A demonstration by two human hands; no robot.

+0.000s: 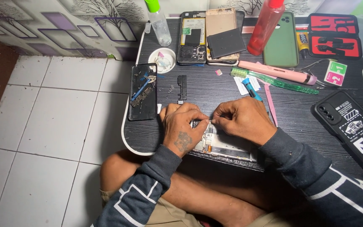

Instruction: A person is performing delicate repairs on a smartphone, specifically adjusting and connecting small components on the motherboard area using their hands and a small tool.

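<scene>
Left hand steadies the opened phone on the desk; right hand pinches a tiny part (too small to identify) above it.

Red bottle, green ph. case

Single head-worn view, steeply downward, close over the dark table.

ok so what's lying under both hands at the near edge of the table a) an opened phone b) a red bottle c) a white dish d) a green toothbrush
a: the left hand and right hand meet over an opened phone with its insides showing.
</scene>
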